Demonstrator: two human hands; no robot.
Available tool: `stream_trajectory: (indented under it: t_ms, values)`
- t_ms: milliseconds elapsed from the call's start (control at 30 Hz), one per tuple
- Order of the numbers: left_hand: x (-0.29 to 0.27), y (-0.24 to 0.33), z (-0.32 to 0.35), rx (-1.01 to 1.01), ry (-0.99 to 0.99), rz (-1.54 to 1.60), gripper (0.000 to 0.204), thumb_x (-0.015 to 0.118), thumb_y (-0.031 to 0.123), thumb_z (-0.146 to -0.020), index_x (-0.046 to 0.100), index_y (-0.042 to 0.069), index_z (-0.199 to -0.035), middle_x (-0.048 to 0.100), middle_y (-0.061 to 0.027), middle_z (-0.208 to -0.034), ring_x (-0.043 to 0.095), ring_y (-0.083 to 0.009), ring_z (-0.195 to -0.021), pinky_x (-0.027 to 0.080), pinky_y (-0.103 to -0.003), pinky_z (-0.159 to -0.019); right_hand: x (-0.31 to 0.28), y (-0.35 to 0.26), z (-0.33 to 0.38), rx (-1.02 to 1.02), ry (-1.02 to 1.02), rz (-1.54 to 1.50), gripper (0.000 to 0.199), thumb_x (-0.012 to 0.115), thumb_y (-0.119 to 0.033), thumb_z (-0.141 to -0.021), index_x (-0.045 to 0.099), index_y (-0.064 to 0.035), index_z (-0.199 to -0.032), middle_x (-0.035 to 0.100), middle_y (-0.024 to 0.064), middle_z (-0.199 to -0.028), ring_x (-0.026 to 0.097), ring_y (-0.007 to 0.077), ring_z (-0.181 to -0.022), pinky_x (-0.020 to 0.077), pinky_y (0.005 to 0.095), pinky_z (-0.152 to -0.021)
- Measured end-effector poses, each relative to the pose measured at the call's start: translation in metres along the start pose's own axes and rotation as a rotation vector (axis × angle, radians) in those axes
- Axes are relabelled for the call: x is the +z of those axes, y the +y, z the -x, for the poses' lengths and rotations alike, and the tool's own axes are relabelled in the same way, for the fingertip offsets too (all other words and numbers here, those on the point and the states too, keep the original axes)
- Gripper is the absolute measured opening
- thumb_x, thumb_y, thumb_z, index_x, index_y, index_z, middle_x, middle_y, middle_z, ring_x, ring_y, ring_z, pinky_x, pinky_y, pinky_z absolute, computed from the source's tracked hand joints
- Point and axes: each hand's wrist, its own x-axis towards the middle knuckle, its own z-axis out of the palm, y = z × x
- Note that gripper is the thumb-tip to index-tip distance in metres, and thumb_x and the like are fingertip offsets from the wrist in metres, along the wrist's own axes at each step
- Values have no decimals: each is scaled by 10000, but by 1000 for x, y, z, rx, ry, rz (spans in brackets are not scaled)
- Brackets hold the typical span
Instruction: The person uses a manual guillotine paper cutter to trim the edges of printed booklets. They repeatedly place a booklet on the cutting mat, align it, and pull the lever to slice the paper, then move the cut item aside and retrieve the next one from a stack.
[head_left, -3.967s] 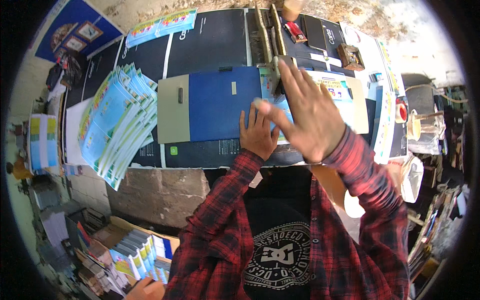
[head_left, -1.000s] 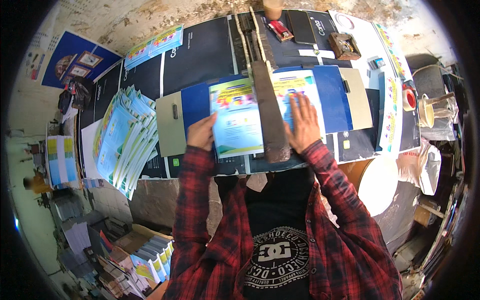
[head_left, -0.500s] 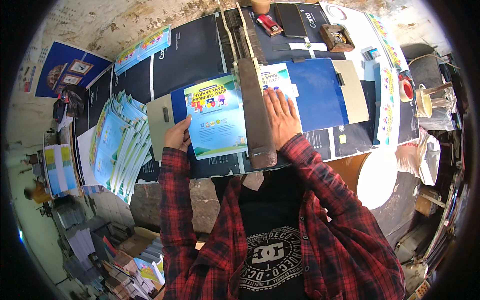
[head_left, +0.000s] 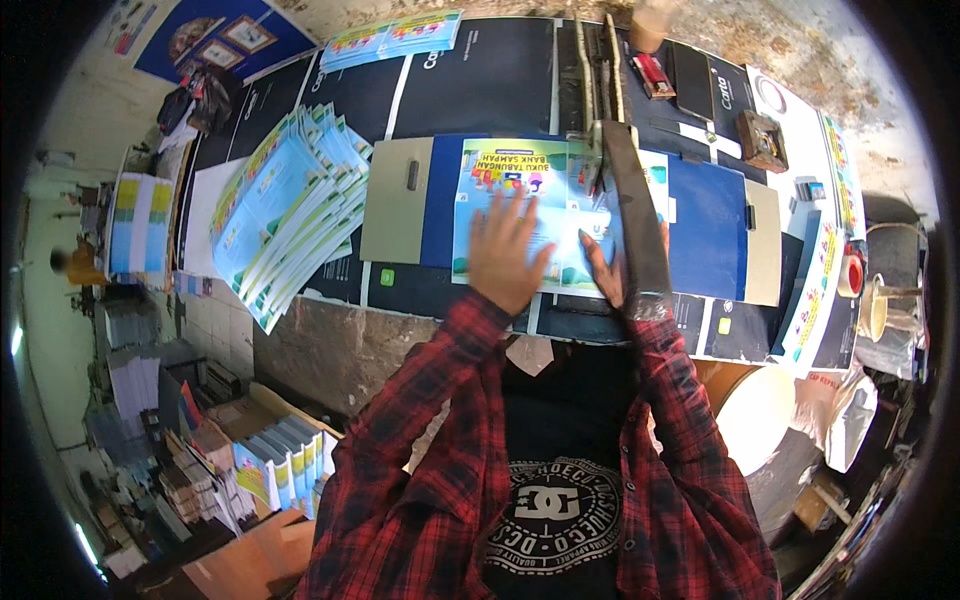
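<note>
A light-blue printed sheet (head_left: 480,215) lies across a blue board on the table, its right part under the long dark arm of what looks like a long-reach stapler (head_left: 636,215). My left hand (head_left: 508,250) is over the sheet's cover side with fingers spread, slightly blurred. My right hand (head_left: 606,272) is partly hidden by the stapler arm; its thumb stretches onto the sheet left of the arm, and fingertips show on the other side. Another printed page shows right of the arm. A fanned pile of similar sheets (head_left: 290,205) lies to the left.
Stacked printed sheets (head_left: 390,40) lie at the far edge. Beyond the stapler are a cup (head_left: 655,25), a dark flat case (head_left: 692,82) and a small wooden box (head_left: 763,140). Red tape (head_left: 850,275) sits far right. A round pale stool (head_left: 757,420) stands below the table's right side.
My head view has shifted, so the table appears further right. My left hand has left the sheet's left edge and come over its cover. My right hand has moved leftward beneath the stapler arm.
</note>
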Motion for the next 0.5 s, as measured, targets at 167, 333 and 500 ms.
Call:
stream_trajectory:
  t_ms: [167,333,500]
  values:
    - [28,5,14,-50,-154,-15,701,457,475,-962,346,26,-1488,260,-120,-1594,221,-352,-1468,179,-586,-1153,60,7,3,58,102,-358,787,573,-520,-894,336,-98,-1515,232,49,-1607,199,212,-1485,172,417,-1194]
    - [29,4,17,-63,-136,-19,693,469,466,-960,358,25,-1482,280,-121,-1585,243,-348,-1460,191,-582,-1149,-26,33,-12,68,50,-798,634,630,-392,-926,468,-7,-1404,491,216,-1426,471,336,-1336,387,405,-1087]
    - [30,6,15,-64,-112,-18,693,471,474,-961,358,32,-1483,295,-120,-1578,257,-339,-1453,184,-575,-1152,-253,-46,-61,-221,429,-695,519,549,-348,-983,524,51,-1314,576,268,-1282,568,374,-1189,433,404,-1006]
